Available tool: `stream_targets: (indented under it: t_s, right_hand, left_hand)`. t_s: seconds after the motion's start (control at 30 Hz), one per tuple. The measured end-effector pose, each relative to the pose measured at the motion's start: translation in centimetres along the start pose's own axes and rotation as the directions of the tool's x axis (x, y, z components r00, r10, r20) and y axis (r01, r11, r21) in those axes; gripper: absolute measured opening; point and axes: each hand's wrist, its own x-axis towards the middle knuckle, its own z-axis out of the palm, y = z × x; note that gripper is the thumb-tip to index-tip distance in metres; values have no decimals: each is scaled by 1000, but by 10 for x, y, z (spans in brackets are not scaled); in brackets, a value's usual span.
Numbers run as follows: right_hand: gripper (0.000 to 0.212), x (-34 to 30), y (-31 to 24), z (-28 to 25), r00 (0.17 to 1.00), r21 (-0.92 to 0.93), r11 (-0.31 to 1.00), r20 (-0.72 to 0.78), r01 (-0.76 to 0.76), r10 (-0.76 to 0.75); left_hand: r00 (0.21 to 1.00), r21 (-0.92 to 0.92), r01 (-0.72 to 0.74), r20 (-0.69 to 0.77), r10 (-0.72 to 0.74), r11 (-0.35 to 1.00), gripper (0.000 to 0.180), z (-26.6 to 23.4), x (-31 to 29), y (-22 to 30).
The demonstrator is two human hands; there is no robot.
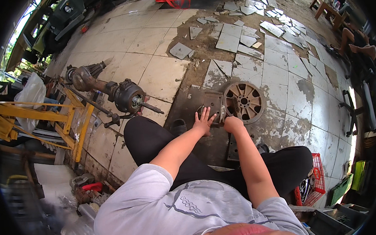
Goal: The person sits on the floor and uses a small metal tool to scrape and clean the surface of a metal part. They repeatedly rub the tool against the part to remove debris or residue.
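Observation:
My left hand (204,121) lies with its fingers spread on a flat dark metal plate (213,100) on the floor. Just to its right, my right hand (233,125) is closed in a fist around a hand tool whose pale metal end (223,113) shows above the fist; its exact kind is not clear. A toothed flywheel (253,97) with spokes and a ring of holes lies flat beyond my right hand, against the plate's right side. Another dark metal piece (232,151) sits between my legs, below the right forearm.
A vehicle axle with its differential (128,95) stands at the left by a yellow metal frame (28,111). Broken tiles (230,37) litter the far floor. A red basket (316,180) with tools is beside my right knee. A person's legs (353,42) show at far right.

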Motion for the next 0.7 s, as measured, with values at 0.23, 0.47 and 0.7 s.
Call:
stream_targets:
  t_s: [0.23, 0.47, 0.7]
  right_hand:
    - [31, 3, 16, 0, 1000, 24, 1000, 6, -20, 20]
    - [29, 34, 36, 68, 959, 38, 999, -282, 36, -24]
    - [34, 15, 15, 31, 998, -52, 996, -12, 67, -68]
  left_hand:
    - [1000, -36, -7, 2, 7, 999, 117, -6, -1, 4]
    - [999, 24, -16, -44, 17, 1000, 116, -20, 4, 10]
    - [1000, -36, -2, 1, 2, 999, 118, -6, -4, 4]
